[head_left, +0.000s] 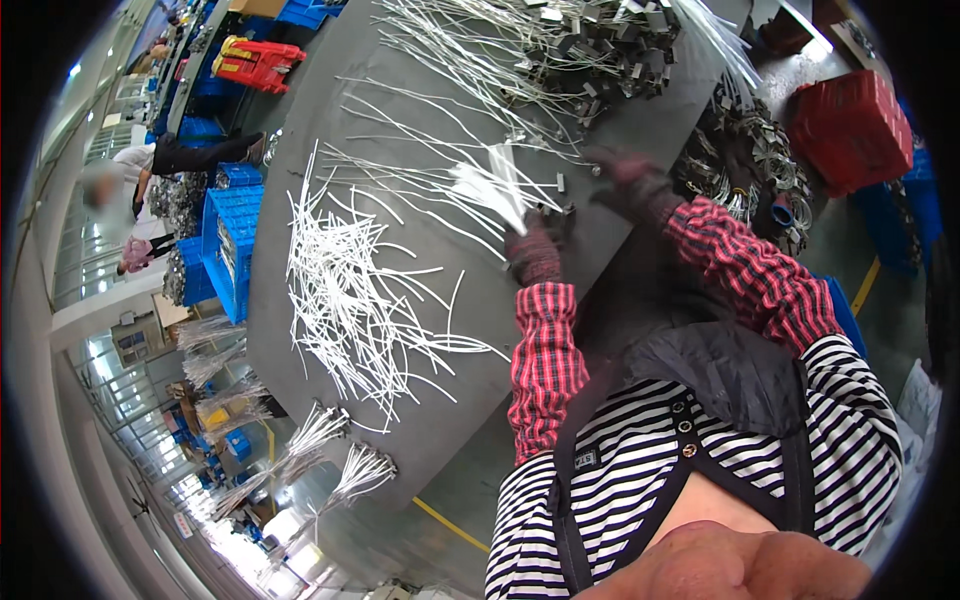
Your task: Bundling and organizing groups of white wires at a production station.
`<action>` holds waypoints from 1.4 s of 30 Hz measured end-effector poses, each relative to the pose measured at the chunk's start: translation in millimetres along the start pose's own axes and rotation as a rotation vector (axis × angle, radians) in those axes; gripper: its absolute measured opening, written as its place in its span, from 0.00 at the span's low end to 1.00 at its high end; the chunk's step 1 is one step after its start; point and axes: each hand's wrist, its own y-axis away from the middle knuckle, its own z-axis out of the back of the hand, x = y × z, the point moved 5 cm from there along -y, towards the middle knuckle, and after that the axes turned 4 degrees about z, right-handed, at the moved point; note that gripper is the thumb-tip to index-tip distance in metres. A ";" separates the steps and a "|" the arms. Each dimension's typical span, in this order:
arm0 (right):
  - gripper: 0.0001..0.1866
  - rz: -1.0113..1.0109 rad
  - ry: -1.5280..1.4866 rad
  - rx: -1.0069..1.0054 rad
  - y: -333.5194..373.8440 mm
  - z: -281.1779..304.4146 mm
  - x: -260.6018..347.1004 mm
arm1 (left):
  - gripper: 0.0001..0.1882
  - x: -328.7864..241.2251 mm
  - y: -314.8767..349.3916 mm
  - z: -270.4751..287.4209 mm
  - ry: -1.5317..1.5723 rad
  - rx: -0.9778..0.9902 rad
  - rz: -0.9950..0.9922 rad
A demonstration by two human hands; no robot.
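My left hand [533, 248], in a dark reddish glove, is closed round the lower end of a bundle of white tubes [485, 188], which fans out away from me over the grey table [460, 310]. Loose white wires [400, 165] lie under and beside the bundle, one ending in a small metal piece [561, 183] near my left fingers. To the right, my gloved right hand [630, 182] is over the table, somewhat blurred. Its fingers look apart, with a small shiny piece [597, 171] close to their tips; I see nothing held.
A tangled heap of white tubes [355, 300] covers the table's left part. At the far side lie wires with dark metal parts [600, 60]. More wired parts [740, 150] sit beyond the right edge, near a red crate [850, 130]. Blue bins [230, 240] and a person [135, 165] are left.
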 end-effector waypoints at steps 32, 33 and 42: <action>0.13 -1.197 -0.143 0.001 491.5 225.6 -156.2 | 0.19 -37.6 31.8 -97.4 0.731 0.184 0.129; 0.13 -1.209 -0.128 -0.053 507.6 234.9 -161.5 | 0.20 -42.0 33.5 -91.3 0.598 0.135 0.033; 0.11 -1.317 -0.189 -0.125 524.8 247.9 -166.6 | 0.18 -48.8 27.0 -68.3 0.934 0.139 0.067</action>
